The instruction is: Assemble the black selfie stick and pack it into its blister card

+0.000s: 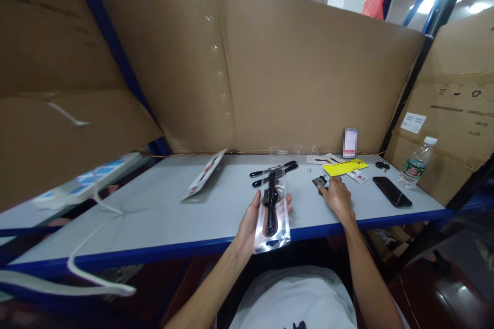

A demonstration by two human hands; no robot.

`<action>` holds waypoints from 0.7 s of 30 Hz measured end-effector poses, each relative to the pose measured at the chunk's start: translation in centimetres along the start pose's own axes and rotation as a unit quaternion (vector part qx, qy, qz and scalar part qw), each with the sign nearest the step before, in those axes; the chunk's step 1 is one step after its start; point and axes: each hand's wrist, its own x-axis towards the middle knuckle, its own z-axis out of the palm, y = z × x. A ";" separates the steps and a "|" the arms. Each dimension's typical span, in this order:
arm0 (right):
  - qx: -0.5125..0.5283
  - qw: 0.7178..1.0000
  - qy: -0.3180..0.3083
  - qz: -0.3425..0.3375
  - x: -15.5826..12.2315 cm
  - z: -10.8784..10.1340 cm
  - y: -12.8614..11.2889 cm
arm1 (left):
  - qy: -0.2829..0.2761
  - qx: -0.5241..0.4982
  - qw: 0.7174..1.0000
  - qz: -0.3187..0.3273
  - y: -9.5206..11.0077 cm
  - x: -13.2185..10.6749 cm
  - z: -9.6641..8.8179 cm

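Note:
My left hand (249, 221) holds a clear blister pack (283, 239) from its left side, with fingertips showing at the right edge. Inside lies a black spokeshave (271, 210), its two handles pointing toward and away from me. Just behind the pack, black-handled tools (287, 166) lie on the table, partly covered by it. My right hand (338, 197) rests at the table's right, thumb and fingers closed on a small dark metal blade (319, 183). Small screws (309, 170) lie beyond the blade. A yellow card (345, 167) lies just past my right fingers.
A printed packaging card (204, 175) stands tilted on the left. To the right are a black phone (391, 191), keys (382, 165) and a water bottle (417, 164). A lit phone (350, 142) leans on the cardboard wall (289, 71). A white cable (83, 246) hangs at left.

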 end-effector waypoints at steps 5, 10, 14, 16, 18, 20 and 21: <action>0.024 1.000 0.003 -0.020 0.0 0.3 0.6 | 0.022 -0.021 1.000 0.005 -0.3 -0.2 0.8; 0.140 0.989 0.029 -0.036 0.1 1.4 3.2 | 0.019 -0.038 0.999 0.005 -0.3 0.1 0.2; 0.253 0.966 0.050 -0.011 0.6 1.7 3.6 | 0.009 -0.044 0.999 0.022 -0.2 0.2 0.0; 0.349 0.932 0.099 0.020 0.2 0.4 2.6 | 0.016 -0.042 0.999 0.027 -0.1 0.1 0.1; 0.482 0.861 0.156 0.050 -1.6 -2.4 0.7 | 0.027 -0.039 0.999 0.018 0.0 -0.1 0.1; 0.645 0.756 0.111 0.020 -5.0 -6.1 -1.9 | 0.028 -0.033 0.999 0.005 0.1 -0.2 -0.3; 0.716 0.696 0.053 -0.021 -7.1 -8.0 -3.4 | 0.026 -0.027 0.999 0.001 0.3 -0.2 -0.6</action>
